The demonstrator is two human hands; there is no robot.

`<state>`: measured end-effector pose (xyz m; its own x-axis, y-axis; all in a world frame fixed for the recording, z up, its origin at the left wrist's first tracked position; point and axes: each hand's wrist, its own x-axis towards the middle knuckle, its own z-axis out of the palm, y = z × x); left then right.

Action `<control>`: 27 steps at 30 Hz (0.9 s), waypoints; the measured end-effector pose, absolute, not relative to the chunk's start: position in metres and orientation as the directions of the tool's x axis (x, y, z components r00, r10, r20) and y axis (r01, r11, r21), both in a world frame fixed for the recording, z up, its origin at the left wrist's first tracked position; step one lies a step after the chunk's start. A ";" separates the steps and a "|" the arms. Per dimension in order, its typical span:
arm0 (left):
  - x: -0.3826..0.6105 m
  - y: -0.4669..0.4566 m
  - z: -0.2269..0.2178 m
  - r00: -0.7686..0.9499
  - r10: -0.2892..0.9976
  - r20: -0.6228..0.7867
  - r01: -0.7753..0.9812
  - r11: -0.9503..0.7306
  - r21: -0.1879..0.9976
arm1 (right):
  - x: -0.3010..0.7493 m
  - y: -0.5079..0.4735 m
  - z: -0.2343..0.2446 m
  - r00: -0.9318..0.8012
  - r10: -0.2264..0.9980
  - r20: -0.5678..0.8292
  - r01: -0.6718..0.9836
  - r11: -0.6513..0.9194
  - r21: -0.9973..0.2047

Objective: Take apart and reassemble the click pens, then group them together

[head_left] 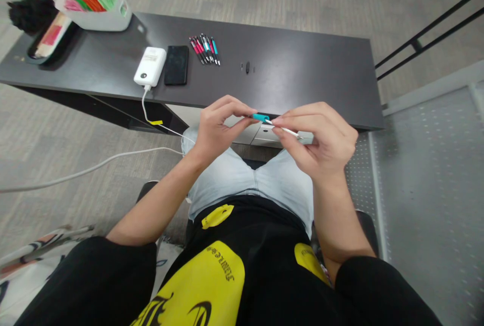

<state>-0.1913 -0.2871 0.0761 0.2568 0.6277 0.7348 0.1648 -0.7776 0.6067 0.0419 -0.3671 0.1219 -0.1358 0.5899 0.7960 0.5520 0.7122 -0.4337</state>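
Note:
My left hand point(217, 126) pinches a teal pen barrel point(260, 117) between thumb and fingertips, just over the desk's front edge. In my right hand point(323, 137), the thumb and fingers are closed on a thin white pen refill point(290, 132). The refill's tip is at the open end of the barrel; whether it is inside, I cannot tell. A small black oval piece point(247, 67) lies on the desk beyond my hands, with a tiny part on either side of it, too small to name. Several assembled pens point(205, 49) in red, teal and black lie to its left.
On the dark desk point(313, 68) are a black phone point(176, 65) and a white device point(150, 66), whose cable hangs over the front edge. Farther left stand a white basket point(109, 19) of colourful strips and a black tray point(36, 58). A metal panel point(427, 164) stands at right.

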 end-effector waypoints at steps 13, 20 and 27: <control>-0.192 -0.291 0.078 0.258 0.688 0.678 0.287 -0.725 0.626 | 0.046 -0.378 0.108 -0.148 0.666 0.731 0.598 0.649 -0.470; -0.190 -0.295 0.081 0.243 0.656 0.714 0.251 -0.754 0.607 | 0.035 -0.377 0.123 -0.177 0.527 0.831 0.573 0.742 -0.349; -0.192 -0.293 0.078 0.289 0.669 0.685 0.267 -0.743 0.614 | 0.032 -0.370 0.121 -0.099 0.505 0.857 0.550 0.745 -0.376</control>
<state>-0.1919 -0.2929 0.0779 0.2888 0.6693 0.6845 0.2666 -0.7429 0.6140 0.0325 -0.3698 0.1208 -0.0985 0.5053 0.8573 0.5504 0.7454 -0.3761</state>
